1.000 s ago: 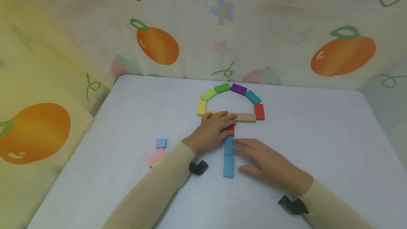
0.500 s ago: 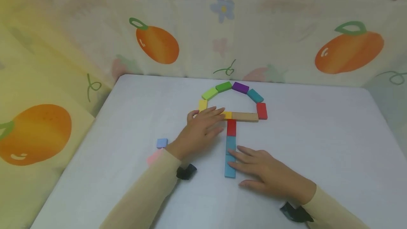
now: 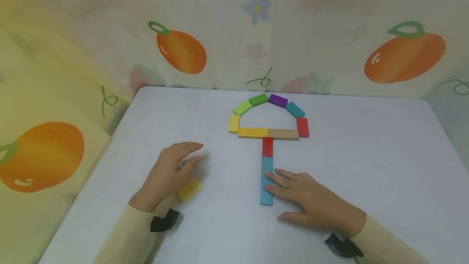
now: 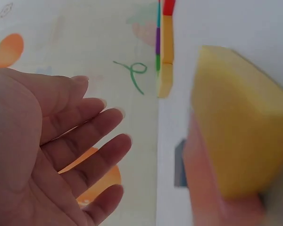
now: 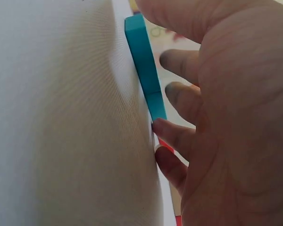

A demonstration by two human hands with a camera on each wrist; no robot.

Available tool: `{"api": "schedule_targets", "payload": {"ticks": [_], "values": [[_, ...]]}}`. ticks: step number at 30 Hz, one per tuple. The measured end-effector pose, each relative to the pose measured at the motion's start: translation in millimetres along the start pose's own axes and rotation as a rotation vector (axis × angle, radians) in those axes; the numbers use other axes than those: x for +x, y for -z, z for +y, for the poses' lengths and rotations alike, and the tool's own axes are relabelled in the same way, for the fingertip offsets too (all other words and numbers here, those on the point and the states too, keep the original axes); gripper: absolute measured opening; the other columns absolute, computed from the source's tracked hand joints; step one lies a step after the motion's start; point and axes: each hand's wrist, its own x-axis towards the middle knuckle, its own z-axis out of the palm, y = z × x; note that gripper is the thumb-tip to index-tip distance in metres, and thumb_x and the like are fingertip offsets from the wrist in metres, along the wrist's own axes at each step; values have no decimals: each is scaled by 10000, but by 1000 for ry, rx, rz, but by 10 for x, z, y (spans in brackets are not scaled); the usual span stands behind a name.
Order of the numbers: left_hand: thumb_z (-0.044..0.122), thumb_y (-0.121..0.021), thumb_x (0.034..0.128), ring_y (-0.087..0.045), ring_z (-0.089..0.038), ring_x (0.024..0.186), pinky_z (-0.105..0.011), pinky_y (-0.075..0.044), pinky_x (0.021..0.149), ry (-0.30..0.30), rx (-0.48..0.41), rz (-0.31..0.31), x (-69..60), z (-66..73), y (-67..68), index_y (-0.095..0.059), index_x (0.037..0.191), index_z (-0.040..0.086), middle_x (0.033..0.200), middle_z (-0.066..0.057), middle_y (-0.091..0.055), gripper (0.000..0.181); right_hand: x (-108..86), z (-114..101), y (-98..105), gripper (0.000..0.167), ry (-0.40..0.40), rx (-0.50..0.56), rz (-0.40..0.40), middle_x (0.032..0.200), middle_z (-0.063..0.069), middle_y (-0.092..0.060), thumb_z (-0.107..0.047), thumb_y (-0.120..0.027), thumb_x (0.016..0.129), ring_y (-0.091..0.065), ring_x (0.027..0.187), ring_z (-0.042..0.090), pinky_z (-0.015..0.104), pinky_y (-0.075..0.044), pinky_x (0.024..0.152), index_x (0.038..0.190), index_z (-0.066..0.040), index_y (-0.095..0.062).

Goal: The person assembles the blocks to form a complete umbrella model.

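My left hand (image 3: 167, 173), fingers spread and holding nothing, hovers at left over loose blocks. Beside it shows a yellow block (image 3: 189, 190); the left wrist view has it large, with a pink block (image 4: 203, 174) beneath and a blue block (image 4: 180, 162) behind. My right hand (image 3: 309, 199) stretches relaxed fingers over two blue blocks (image 3: 266, 196), which lie end to end; whether the fingertips touch them I cannot tell. A red block (image 3: 268, 147) continues that column up to a bar made of a yellow block (image 3: 253, 133) and a wooden block (image 3: 283, 134).
Above the bar, an arch of several blocks runs from a pale yellow block (image 3: 234, 124) through a purple block (image 3: 278, 100) to a red block (image 3: 302, 127). A white table (image 3: 366, 154) lies under everything, with a patterned curtain (image 3: 311, 31) behind.
My left hand has moved from the bar toward me and left, to the loose blocks. My right hand has shifted slightly toward me along the blue blocks. The arranged blocks keep their layout.
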Motion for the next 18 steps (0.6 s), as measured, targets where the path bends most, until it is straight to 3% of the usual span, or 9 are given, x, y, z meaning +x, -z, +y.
{"api": "schedule_targets", "payload": {"ticks": [4, 9, 14, 18], "values": [[98, -776, 1029, -683, -219, 1109, -507, -544, 953, 9, 39, 10, -250, -47, 38, -781, 1281, 82, 1237, 8, -751, 253, 2, 25, -28, 713, -1, -8, 20, 1761, -132, -272, -609, -636, 1061, -291, 1607, 244, 589, -431, 1145, 1691, -351, -422], [119, -883, 933, -625, -137, 919, -398, -555, 790, -39, 161, -23, -497, -26, 4, -804, 1161, 106, 1086, 56, -728, 241, 17, 48, -48, 681, 4, -9, 26, 1765, -108, -273, -545, -648, 1079, -274, 1614, 262, 600, -439, 1131, 1693, -365, -415], [145, -990, 808, -580, -125, 900, -357, -555, 777, -67, 282, -84, -612, 24, -74, -809, 1139, 101, 1083, 42, -681, 381, 26, 78, -72, 682, 6, -27, 25, 1769, -125, -255, -526, -661, 1078, -259, 1619, 248, 588, -447, 1122, 1694, -390, -404], [146, -1014, 776, -597, -167, 910, -386, -568, 775, -64, 344, -58, -621, 49, -114, -788, 1176, 67, 1085, -11, -667, 466, 21, 93, -85, 683, 5, -24, 32, 1769, -134, -250, -521, -670, 1075, -249, 1622, 236, 587, -444, 1124, 1692, -399, -403]]}}
